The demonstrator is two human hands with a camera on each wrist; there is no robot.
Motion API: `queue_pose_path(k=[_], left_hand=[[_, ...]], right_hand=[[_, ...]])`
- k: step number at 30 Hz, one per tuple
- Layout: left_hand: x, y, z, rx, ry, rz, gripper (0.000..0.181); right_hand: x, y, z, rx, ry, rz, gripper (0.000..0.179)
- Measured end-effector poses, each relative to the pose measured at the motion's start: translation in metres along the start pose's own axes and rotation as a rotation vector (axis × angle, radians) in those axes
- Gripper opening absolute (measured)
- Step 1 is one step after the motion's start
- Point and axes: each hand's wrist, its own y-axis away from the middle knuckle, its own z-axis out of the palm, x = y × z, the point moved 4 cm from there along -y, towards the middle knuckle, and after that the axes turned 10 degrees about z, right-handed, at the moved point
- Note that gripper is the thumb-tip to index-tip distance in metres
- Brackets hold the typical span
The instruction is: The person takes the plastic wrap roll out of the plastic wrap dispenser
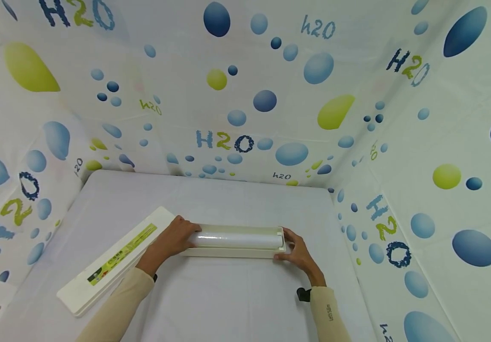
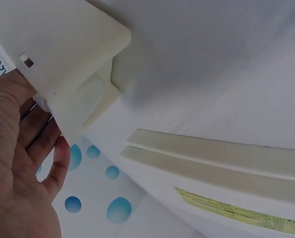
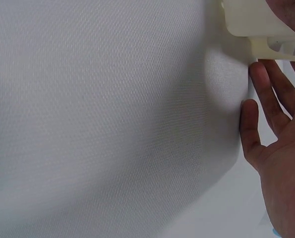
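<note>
A long cream-white dispenser box (image 1: 228, 253) lies crosswise on the table, with a shiny roll of clear plastic wrap (image 1: 241, 239) inside its uncovered top. My left hand (image 1: 177, 236) grips the box's left end; the left wrist view shows the fingers around that end (image 2: 63, 54). At the right end my right hand (image 1: 300, 252) holds the box, thumb on the near side and fingers toward the far side. Beside my left forearm lies the long white lid (image 1: 79, 290), slanted, bearing a yellow-green label (image 1: 121, 255). The lid's edge (image 2: 211, 158) also shows in the left wrist view.
A white cloth (image 1: 228, 299) covers the table. White curtains (image 1: 245, 190) printed with blue and green drops and H2O lettering stand at the back and both sides. The lid reaches from near the box's left end toward the table's front left.
</note>
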Motion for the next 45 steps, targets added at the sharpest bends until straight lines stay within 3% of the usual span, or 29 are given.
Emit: queue_pose_path(k=[11, 26, 38, 45], left_hand=[[0.001, 0.003, 0.005, -0.031, -0.006, -0.041, 0.050], [0.008, 0.008, 0.002, 0.018, 0.033, -0.079, 0.049], [0.015, 0.002, -0.003, -0.027, -0.092, -0.034, 0.043], [0.016, -0.002, -0.004, -0.043, -0.068, -0.040, 0.032]], right_hand=[[0.001, 0.001, 0.000, -0.002, -0.004, 0.003, 0.097], [0.001, 0.000, 0.001, 0.002, 0.005, 0.011, 0.097], [0.001, 0.001, 0.001, 0.004, 0.011, 0.004, 0.098], [0.002, 0.001, 0.001, 0.002, 0.000, 0.002, 0.096]])
